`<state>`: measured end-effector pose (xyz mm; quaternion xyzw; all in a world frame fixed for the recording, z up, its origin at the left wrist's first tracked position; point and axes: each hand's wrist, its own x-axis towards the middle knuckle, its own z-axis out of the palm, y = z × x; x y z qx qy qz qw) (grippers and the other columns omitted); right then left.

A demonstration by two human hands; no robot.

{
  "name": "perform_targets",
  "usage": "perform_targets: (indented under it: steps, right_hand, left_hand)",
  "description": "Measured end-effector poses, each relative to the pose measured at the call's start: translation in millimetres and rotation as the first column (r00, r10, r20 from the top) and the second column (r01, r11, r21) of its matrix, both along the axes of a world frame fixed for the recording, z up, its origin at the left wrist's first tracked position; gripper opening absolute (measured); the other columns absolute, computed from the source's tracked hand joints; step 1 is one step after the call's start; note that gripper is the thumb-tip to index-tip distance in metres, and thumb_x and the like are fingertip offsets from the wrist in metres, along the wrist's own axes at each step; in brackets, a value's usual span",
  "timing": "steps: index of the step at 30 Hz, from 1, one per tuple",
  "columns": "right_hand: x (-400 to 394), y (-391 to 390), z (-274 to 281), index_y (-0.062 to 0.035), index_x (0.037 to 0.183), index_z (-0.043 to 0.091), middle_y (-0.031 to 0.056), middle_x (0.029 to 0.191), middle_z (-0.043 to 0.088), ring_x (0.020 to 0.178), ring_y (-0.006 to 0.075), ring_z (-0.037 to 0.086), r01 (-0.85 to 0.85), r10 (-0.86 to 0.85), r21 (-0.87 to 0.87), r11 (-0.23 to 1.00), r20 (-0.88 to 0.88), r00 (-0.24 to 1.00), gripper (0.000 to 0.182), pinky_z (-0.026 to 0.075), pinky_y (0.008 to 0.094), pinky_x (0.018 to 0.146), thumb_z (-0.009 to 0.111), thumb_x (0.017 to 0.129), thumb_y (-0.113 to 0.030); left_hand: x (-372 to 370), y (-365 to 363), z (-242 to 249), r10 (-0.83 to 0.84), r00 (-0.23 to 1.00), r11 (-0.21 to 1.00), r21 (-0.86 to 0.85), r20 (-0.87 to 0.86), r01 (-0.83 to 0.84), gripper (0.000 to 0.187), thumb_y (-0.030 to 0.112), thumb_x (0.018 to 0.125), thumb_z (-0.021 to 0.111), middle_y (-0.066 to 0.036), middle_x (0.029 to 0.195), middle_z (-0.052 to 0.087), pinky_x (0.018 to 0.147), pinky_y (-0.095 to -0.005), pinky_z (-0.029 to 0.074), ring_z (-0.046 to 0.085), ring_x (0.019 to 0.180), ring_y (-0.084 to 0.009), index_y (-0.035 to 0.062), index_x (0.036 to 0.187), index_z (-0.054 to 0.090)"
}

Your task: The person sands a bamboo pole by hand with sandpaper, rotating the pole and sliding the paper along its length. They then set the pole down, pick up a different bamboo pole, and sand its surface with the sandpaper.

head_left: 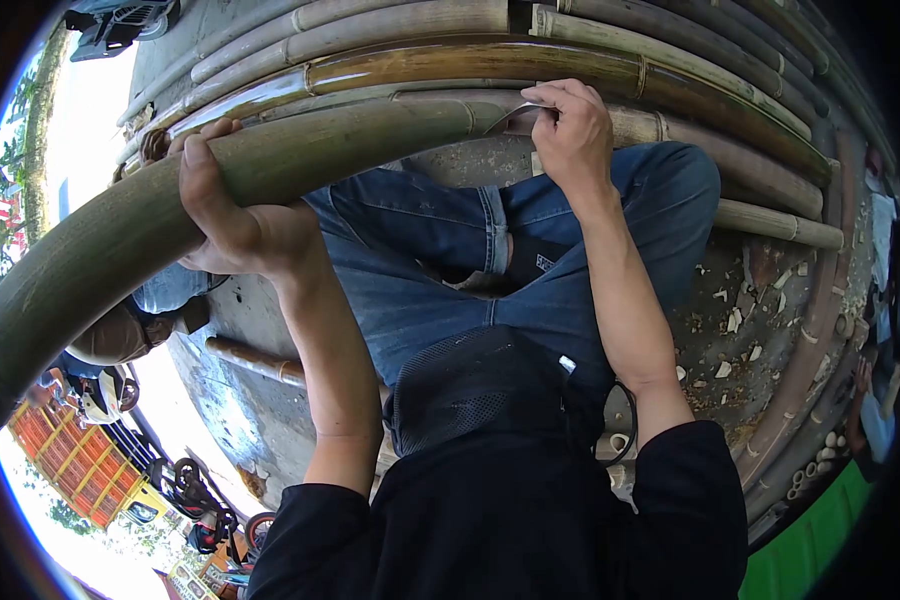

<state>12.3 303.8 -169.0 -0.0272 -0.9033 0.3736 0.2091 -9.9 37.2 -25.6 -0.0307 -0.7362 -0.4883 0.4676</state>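
Left hand (232,222) wraps the thick green pole (200,190) from below, fingers curled over the top, grip clamped on it. The pole runs from lower left, where its butt end fills the frame edge, up and right across the lap to roughly mid-frame. Right hand (573,135) is at the pole's far end, fingers closed on a thin curved blade (515,108) (handle hidden in the fist, so tool type is unclear), the blade tip touching the pole end. Both forearms are bare, with black sleeves above the elbows. The person sits cross-legged in blue jeans (440,250), the pole lying over the knees. Beyond the hands lies a row of poles (670,75) side by side, some green-grey and one glossy brown, curving across the top of the frame. A concrete floor (760,320) is to the right, littered with pale chips (735,320), and a few short cut rings (820,460) lie at lower right. Another thin brown pole (255,360) lies on the floor under the left arm. Far left, beyond the floor edge: an orange truck (80,460), parked motorbikes (205,500) and trees, all overexposed. Another person's arm (875,400) shows at the far right edge.
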Motion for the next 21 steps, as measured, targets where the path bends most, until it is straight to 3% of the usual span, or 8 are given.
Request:
perform_targets:
  steps: [4, 6, 9, 10, 12, 15, 18, 21]
  right_hand:
    - [-6.7, 19.2, 11.7, -0.0048, 0.099, 0.081, 0.0131, 0.094, 0.076, 0.090, 0.0336, 0.072, 0.113, -0.106, -0.170, 0.979, 0.051, 0.993, 0.025, 0.057, 0.0419, 0.083, 0.062, 0.082, 0.000]
    - [-7.5, 25.8, 14.6, -0.0032, 0.100, 0.080, 0.0140, 0.092, 0.076, 0.087, 0.0340, 0.072, 0.094, -0.099, -0.152, 0.984, -0.026, 0.995, 0.025, 0.057, 0.0406, 0.081, 0.062, 0.083, 0.000]
    - [-4.6, 21.7, 14.6, -0.0032, 0.102, 0.080, 0.0189, 0.095, 0.076, 0.090, 0.0328, 0.074, 0.050, -0.016, -0.286, 0.957, 0.121, 0.992, 0.027, 0.058, 0.0385, 0.083, 0.062, 0.082, -0.004]
    - [-1.0, 21.0, 19.1, -0.0087, 0.119, 0.077, 0.0169, 0.098, 0.077, 0.091, 0.0303, 0.076, 0.017, 0.084, -0.303, 0.953, 0.319, 0.944, 0.041, 0.057, 0.0353, 0.086, 0.063, 0.081, -0.005]
    - [0.5, 15.1, 17.5, -0.0148, 0.140, 0.066, 0.0188, 0.094, 0.076, 0.087, 0.0346, 0.075, -0.122, 0.179, -0.176, 0.977, 0.360, 0.916, 0.063, 0.058, 0.0395, 0.087, 0.063, 0.077, -0.005]
    - [7.6, -1.7, 26.4, -0.0158, 0.153, 0.053, 0.0228, 0.100, 0.076, 0.095, 0.0401, 0.073, -0.324, 0.349, -0.140, 0.936, 0.499, 0.793, 0.076, 0.057, 0.0480, 0.093, 0.063, 0.078, -0.008]
    - [9.3, -23.1, 15.4, -0.0267, 0.162, 0.039, 0.0229, 0.091, 0.073, 0.089, 0.0404, 0.071, -0.379, 0.436, -0.222, 0.898, 0.558, 0.706, 0.095, 0.056, 0.0476, 0.088, 0.062, 0.073, -0.002]
    - [10.2, -37.8, 14.0, -0.0281, 0.163, 0.036, 0.0207, 0.094, 0.075, 0.092, 0.0380, 0.072, -0.408, 0.480, -0.266, 0.874, 0.602, 0.638, 0.098, 0.056, 0.0456, 0.091, 0.063, 0.073, 0.000]
  left_hand:
    - [-0.5, -9.5, -3.0, -0.047, 0.999, 0.998, -0.051, -0.019, 0.046, 0.022, 0.016, 0.095, 0.060, -0.014, 0.097, 0.070, 0.072, -0.0379, 0.062, 0.071, 0.080, -0.0243, 0.0050, 0.112, 0.066]
    - [-1.0, -10.6, 3.0, -0.234, 0.972, 0.955, 0.190, 0.012, 0.228, 0.025, 0.017, 0.093, 0.061, -0.015, 0.096, 0.068, 0.074, -0.0375, 0.062, 0.071, 0.082, -0.0261, 0.0021, 0.113, 0.063]
    - [1.7, -3.5, 9.8, -0.266, 0.964, 0.880, 0.410, 0.008, 0.239, 0.031, 0.021, 0.091, 0.062, -0.017, 0.096, 0.067, 0.082, -0.0385, 0.060, 0.071, 0.088, -0.0265, 0.0000, 0.114, 0.060]
    - [3.7, -2.4, 9.0, -0.271, 0.962, 0.878, 0.412, 0.012, 0.242, 0.031, 0.021, 0.091, 0.062, -0.017, 0.096, 0.067, 0.082, -0.0385, 0.060, 0.071, 0.088, -0.0265, 0.0000, 0.114, 0.060]
    - [8.1, -4.9, 8.5, -0.265, 0.964, 0.829, 0.511, -0.001, 0.228, 0.039, 0.027, 0.088, 0.062, -0.018, 0.098, 0.066, 0.094, -0.0406, 0.054, 0.069, 0.095, -0.0273, -0.0011, 0.114, 0.060]
    - [14.4, -24.0, 2.2, -0.319, 0.945, 0.832, 0.498, 0.073, 0.243, 0.045, 0.035, 0.085, 0.063, -0.016, 0.100, 0.064, 0.100, -0.0429, 0.048, 0.064, 0.101, -0.0283, 0.0004, 0.115, 0.059]
    - [15.5, -35.7, -4.1, -0.324, 0.944, 0.810, 0.532, 0.057, 0.246, 0.048, 0.038, 0.084, 0.062, -0.016, 0.099, 0.062, 0.099, -0.0444, 0.047, 0.063, 0.101, -0.0291, 0.0015, 0.114, 0.056]
    - [17.4, -45.7, -10.8, -0.325, 0.944, 0.793, 0.560, 0.056, 0.239, 0.050, 0.040, 0.083, 0.062, -0.016, 0.099, 0.062, 0.100, -0.0443, 0.047, 0.063, 0.102, -0.0293, 0.0016, 0.113, 0.057]
